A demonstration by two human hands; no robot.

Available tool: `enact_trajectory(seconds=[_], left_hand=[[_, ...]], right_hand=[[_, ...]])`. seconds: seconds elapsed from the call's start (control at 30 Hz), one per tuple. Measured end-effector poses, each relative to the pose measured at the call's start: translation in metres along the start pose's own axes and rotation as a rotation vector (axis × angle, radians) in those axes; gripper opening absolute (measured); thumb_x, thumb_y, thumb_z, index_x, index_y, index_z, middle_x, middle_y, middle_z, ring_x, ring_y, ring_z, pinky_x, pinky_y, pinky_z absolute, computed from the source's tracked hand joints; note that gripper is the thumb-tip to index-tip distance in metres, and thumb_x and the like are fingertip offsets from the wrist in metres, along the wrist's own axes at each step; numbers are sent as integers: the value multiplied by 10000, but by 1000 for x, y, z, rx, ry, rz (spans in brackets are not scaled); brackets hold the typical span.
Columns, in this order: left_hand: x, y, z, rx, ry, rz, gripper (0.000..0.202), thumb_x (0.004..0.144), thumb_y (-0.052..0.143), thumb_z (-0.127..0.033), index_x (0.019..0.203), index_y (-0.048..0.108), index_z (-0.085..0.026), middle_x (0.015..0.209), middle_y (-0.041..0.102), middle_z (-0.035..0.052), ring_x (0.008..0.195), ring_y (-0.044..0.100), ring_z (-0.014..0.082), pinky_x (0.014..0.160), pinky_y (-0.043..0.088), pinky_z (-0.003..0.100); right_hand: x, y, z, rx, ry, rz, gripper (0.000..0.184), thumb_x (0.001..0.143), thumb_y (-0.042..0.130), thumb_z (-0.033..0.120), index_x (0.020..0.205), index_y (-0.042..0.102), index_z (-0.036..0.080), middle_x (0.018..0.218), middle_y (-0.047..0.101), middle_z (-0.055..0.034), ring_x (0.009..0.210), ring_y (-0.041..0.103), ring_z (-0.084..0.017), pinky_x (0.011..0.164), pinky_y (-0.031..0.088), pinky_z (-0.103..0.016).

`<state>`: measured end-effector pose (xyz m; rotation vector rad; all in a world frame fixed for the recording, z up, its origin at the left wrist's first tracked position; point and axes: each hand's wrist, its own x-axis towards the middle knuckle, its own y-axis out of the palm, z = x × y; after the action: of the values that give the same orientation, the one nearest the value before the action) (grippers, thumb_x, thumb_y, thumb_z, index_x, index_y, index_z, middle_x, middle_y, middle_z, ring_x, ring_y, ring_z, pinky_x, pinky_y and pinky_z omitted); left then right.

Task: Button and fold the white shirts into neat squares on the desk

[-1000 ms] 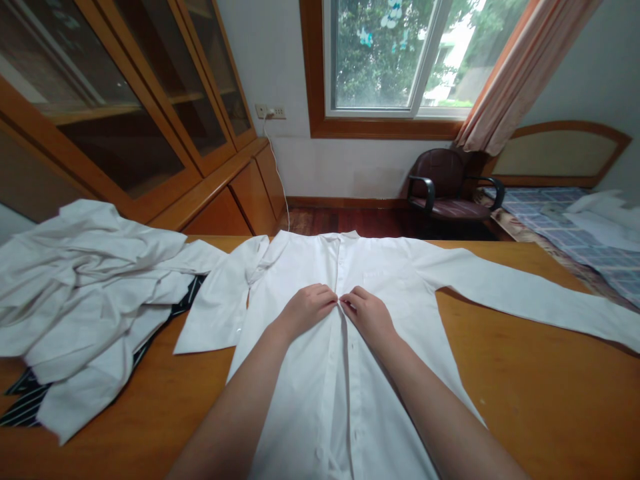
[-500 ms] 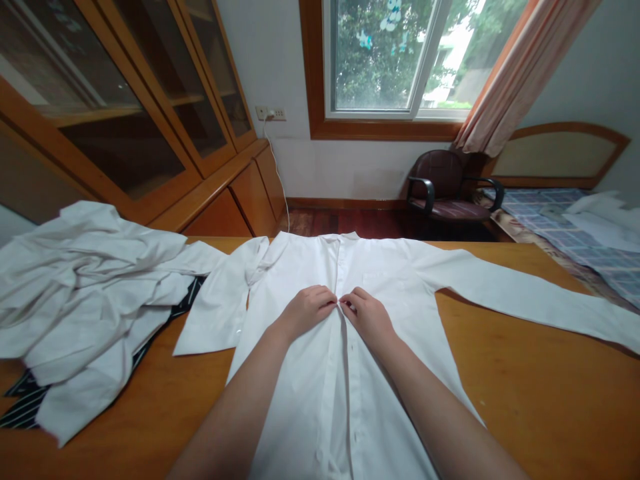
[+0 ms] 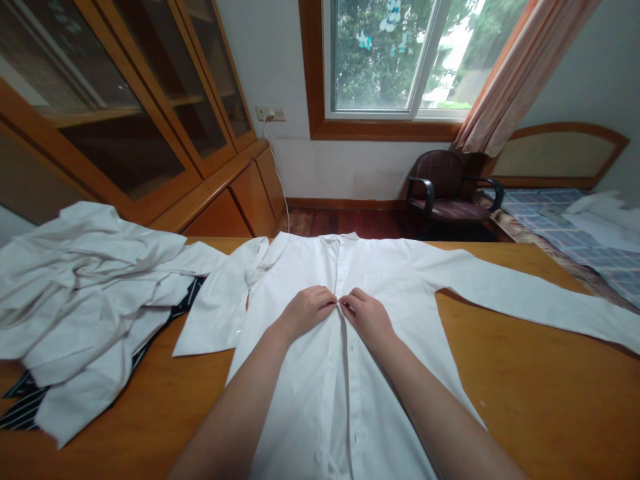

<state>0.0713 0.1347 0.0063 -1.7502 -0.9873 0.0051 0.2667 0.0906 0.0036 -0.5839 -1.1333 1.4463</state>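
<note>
A white long-sleeved shirt lies front side up on the wooden table, its collar end away from me. Above the hands its front edges meet; below them the front strips part in a narrow gap, with small buttons along one strip. My left hand pinches the shirt front at mid-chest. Close beside it, my right hand pinches the other front edge, fingertips almost touching the left ones. Whatever small part sits between the fingertips is hidden. One sleeve stretches out to the right; the left sleeve is folded near the shoulder.
A heap of crumpled white cloth lies at the left of the wooden table, with dark striped fabric under it. Beyond the table stand a glass-door cabinet, an armchair and a bed.
</note>
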Motion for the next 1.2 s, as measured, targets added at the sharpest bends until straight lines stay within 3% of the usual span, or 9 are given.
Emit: enact_trajectory(seconds=[1.2], left_hand=[[-1, 0, -2, -72, -85, 23, 118, 943, 555, -153, 918, 660, -200, 897, 697, 10, 818, 668, 140, 756, 525, 265]], right_hand=[[0, -4, 4, 27, 34, 10, 138, 965, 607, 269, 979, 743, 246, 939, 672, -15, 757, 642, -131, 683, 422, -228]])
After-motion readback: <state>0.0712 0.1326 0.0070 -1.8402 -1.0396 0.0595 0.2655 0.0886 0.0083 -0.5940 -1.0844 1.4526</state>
